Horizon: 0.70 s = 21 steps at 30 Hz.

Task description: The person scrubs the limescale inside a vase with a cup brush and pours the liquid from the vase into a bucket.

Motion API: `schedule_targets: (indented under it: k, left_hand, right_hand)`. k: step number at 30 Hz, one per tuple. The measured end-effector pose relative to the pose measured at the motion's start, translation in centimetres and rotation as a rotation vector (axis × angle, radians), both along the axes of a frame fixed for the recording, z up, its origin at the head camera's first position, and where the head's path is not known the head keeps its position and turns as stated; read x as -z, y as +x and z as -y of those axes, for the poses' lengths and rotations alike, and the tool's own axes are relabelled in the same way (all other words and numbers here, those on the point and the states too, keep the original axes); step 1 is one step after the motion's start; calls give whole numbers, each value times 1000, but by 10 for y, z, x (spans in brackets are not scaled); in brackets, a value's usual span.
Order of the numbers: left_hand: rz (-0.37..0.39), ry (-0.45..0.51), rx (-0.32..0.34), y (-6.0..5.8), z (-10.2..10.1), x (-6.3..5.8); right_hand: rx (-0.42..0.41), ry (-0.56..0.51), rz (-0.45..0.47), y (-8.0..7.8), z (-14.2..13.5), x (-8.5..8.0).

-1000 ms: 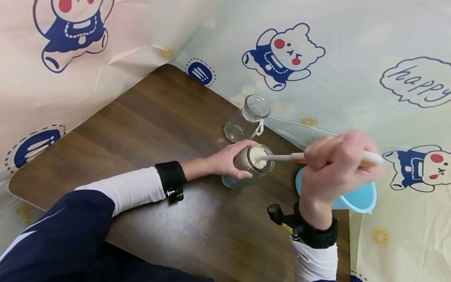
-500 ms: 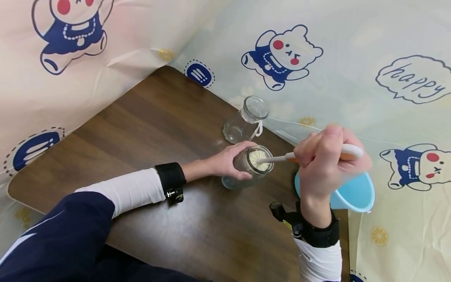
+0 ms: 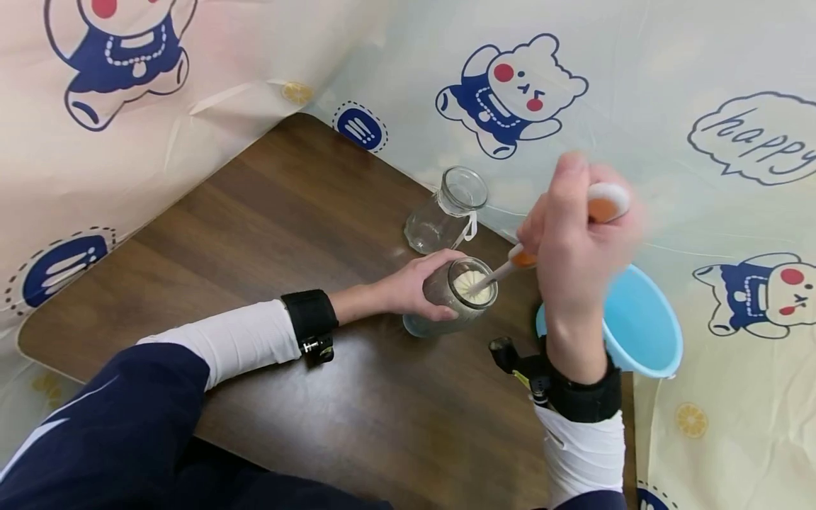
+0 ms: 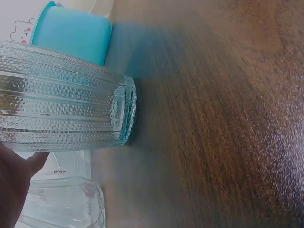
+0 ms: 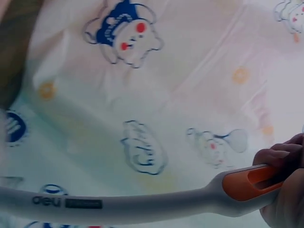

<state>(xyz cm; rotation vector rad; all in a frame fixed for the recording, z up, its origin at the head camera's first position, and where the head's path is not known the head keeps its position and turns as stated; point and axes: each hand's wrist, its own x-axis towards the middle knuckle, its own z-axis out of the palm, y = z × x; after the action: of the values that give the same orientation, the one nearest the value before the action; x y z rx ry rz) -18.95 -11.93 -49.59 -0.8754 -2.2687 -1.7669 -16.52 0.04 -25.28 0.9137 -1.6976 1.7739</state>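
Note:
My left hand (image 3: 408,287) grips a ribbed, textured glass jar (image 3: 436,290), tilted with its mouth toward the right. Inside that mouth sits the cream, pleated head (image 3: 470,285) of a bottle brush (image 3: 500,275). My right hand (image 3: 576,234) holds the brush by its white and orange handle, fingers curled round it. The right wrist view shows the pale brush handle (image 5: 156,206) with "deli" printed on it. In the left wrist view the jar's thick base (image 4: 126,111) hangs close over the wood; whether it touches cannot be told.
A second glass jar (image 3: 430,227) with a white ribbon stands just behind the held one. Under my right wrist is a light blue bucket (image 3: 644,322). The brown wooden table (image 3: 344,404) meets a printed cloth (image 3: 395,85) at the back.
My right hand has moved up and slightly left, so the brush now slants more steeply into the jar. My left hand and the jar have stayed nearly still.

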Motion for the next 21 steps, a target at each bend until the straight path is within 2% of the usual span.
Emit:
schedule_targets:
  k: [3,10,13,17,19,21]
  left_hand:
    - [9,6,10,-1,0,-1]
    - [8,0,7,-6,-2,-3]
    - [22,1,2,-7,-3,-3]
    - [25,15,2,-7,-4,-3]
    - [18,25,5,-8,-4,-2]
    - [15,31,9,-8,-3,-1]
  right_hand:
    - [-10,35,51,-1,-1,-9]
    - [-40,188,220,-23,-2,6]
    - [-91,135,252,-25,-6,-6]
    - [-166,40,223,-21,-13,-26]
    - [-189,41,234,-22,-15,-25]
    - [-201,70,276,-26,-16,-16]
